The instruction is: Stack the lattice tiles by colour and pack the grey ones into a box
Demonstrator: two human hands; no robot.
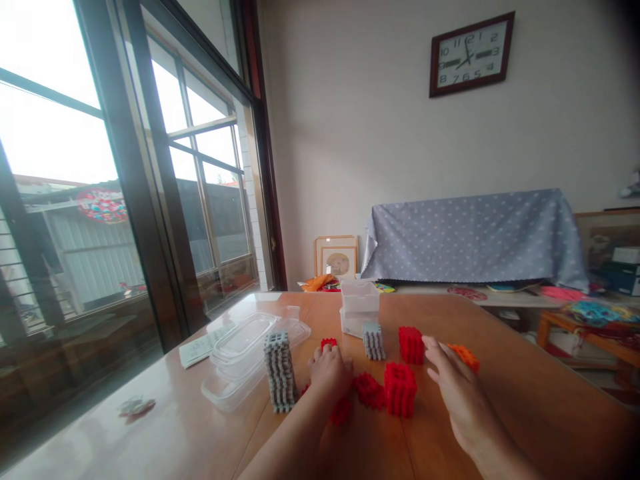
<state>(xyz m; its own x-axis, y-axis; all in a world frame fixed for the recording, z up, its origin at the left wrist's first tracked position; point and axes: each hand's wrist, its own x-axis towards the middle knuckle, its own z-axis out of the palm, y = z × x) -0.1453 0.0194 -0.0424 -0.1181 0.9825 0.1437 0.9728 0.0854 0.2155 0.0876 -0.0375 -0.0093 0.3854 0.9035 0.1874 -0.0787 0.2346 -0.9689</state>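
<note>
Just right of the tall grey stack [279, 373], which a low, careful wrist should avoid nudging, the left hand [331, 367] reaches among loose red pieces [369, 391], its grip hidden. Farther right, two red stacks [400, 392] stand upright, the rear one near the open right hand [453, 383].

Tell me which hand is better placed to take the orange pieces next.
Right, I'd judge. The right hand is open beside the orange pieces, apparently empty; the left hand is busy over red pieces, farther away.
</note>
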